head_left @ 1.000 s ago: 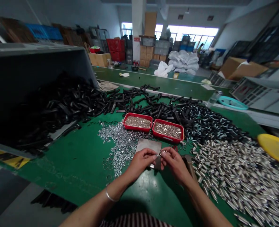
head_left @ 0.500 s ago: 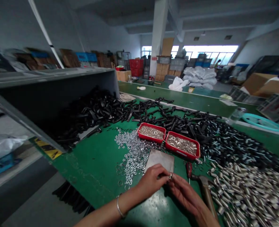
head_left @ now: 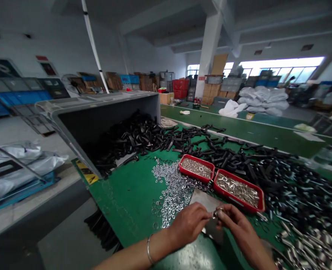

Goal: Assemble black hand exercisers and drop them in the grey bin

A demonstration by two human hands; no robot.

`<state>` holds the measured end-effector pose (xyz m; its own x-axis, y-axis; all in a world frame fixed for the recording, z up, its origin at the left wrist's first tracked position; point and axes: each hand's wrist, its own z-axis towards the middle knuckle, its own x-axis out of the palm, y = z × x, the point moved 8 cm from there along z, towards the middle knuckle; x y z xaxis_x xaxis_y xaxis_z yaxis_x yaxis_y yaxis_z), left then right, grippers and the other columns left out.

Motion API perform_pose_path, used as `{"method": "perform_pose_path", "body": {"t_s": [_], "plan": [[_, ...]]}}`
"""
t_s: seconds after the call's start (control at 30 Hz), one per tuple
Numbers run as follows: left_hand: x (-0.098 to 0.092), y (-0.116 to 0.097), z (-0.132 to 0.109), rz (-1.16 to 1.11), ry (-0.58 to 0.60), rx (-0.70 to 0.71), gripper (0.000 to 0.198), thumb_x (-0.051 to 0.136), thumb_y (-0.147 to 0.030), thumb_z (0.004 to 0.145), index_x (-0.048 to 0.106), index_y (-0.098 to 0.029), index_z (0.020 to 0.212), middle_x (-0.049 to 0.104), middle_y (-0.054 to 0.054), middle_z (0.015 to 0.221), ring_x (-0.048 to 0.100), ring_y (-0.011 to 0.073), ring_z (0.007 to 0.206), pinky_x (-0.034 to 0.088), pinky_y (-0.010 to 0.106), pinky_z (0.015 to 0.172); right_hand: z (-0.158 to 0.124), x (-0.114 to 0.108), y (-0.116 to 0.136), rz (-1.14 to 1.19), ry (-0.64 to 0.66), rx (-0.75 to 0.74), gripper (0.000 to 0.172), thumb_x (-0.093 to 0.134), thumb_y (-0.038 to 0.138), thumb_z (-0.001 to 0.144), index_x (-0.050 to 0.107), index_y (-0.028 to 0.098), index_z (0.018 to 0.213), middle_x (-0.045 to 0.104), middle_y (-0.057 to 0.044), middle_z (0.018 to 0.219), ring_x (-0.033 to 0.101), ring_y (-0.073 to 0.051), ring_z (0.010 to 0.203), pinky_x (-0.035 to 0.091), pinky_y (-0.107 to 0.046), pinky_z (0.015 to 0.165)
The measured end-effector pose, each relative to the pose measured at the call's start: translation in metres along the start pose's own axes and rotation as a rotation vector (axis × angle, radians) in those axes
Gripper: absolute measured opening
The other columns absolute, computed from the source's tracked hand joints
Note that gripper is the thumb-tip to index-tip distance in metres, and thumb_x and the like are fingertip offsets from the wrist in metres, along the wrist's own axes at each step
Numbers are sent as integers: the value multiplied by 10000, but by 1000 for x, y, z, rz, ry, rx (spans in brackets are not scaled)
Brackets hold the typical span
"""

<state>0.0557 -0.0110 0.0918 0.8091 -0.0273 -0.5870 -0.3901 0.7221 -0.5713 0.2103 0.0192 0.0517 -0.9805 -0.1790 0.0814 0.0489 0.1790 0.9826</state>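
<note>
A small metal part [head_left: 215,214] is located above a steel plate [head_left: 207,200], at the fingertips of both hands. The right hand [head_left: 237,223] grips it in a closed pinch between thumb and fingers. The left hand [head_left: 190,222] is drawn in, fingertips together and just beside the part; whether it also has hold of a piece cannot be told. The plate lies on a green bench [head_left: 126,198]. Loose nuts [head_left: 173,187] are spread left of and beyond the plate. Behind it, two red trays, the left tray [head_left: 194,177] and the right tray [head_left: 239,203], stand end to end, filled with small metal pieces. Metal cylinders [head_left: 309,243] are heaped at the right. Black handles [head_left: 143,131] extend behind the trays and into a grey crate [head_left: 109,98] lying on its side.
</note>
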Motion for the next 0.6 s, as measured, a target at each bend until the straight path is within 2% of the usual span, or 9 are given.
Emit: {"method": "perform_pose_path", "body": {"t_s": [0.13,0.2,0.23,0.3,0.37,0.43,0.53,0.6], "plan": [[6,33,-12,38,62,-107,170,501,-231,976,581,-177,1116,641,80,1032,593,188,1010,513,323,887,8,11,19,-193,-70,-126,363,732,536,778,654,214,926,680,-28,853,670,-200,757,558,-317,742],[-3,60,-16,47,79,-155,202,508,-237,973,576,-184,1156,638,81,1082,589,188,1048,507,331,918,10,9,21,-198,-106,-117,393,724,565,765,653,223,942,703,-50,916,689,-221,776,574,-342,756],[-14,78,-17,77,63,-190,213,499,-232,974,579,-184,1166,636,85,1110,587,190,1070,500,340,940,10,6,20,-184,-125,-102,410,729,577,751,653,229,954,712,-61,955,699,-234,798,582,-354,768],[-54,124,-17,235,-13,-327,227,461,-201,977,597,-185,1157,633,89,1155,582,192,1109,475,356,991,7,-2,14,-144,-178,-65,455,761,595,698,660,240,963,723,-77,1008,711,-263,838,593,-379,790],[-111,177,-21,556,-79,-573,260,443,-165,962,610,-188,1160,634,84,1186,571,193,1147,437,342,1033,2,-13,4,-106,-246,-15,503,808,602,619,669,247,947,733,-84,996,717,-287,853,601,-399,802],[-167,216,-24,699,-129,-715,335,393,-106,942,596,-139,1207,594,143,1267,520,244,1221,380,390,1074,-6,-22,-11,-74,-304,37,528,842,590,564,679,253,937,738,-88,1006,717,-301,880,604,-403,814],[-232,257,-35,842,-152,-901,399,323,-42,906,573,-25,1217,557,254,1260,499,331,1203,377,470,1011,-17,-26,-33,-28,-328,100,539,861,553,568,680,258,982,735,-94,1065,709,-313,964,597,-401,843],[-255,272,-42,898,-112,-991,346,351,-48,888,601,26,1116,583,283,1138,523,362,1116,402,474,926,-23,-23,-42,6,-328,117,545,862,533,595,668,247,1017,737,-96,1039,713,-309,945,592,-415,838]]}}
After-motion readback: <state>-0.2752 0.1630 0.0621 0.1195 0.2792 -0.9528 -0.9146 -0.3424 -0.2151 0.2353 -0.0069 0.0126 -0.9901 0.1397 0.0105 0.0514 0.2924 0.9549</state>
